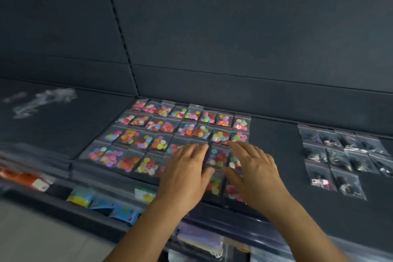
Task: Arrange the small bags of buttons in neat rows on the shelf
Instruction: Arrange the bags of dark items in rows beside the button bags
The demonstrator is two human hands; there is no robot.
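Observation:
Several small clear bags of colourful buttons [157, 134] lie in rows on the dark shelf [274, 151]. My left hand [187, 172] rests flat, fingers straight, on bags at the front of the rows. My right hand [253, 170] lies flat beside it on the bags at the rows' right end. Between the two hands a bag of red and purple buttons [218, 158] shows. Bags under the palms are hidden.
A second group of clear bags with dark buttons [338, 155] lies in rows to the right. A crumpled clear plastic piece [42, 100] sits at the back left. Below the shelf's front edge, lower shelves hold coloured packets [102, 202].

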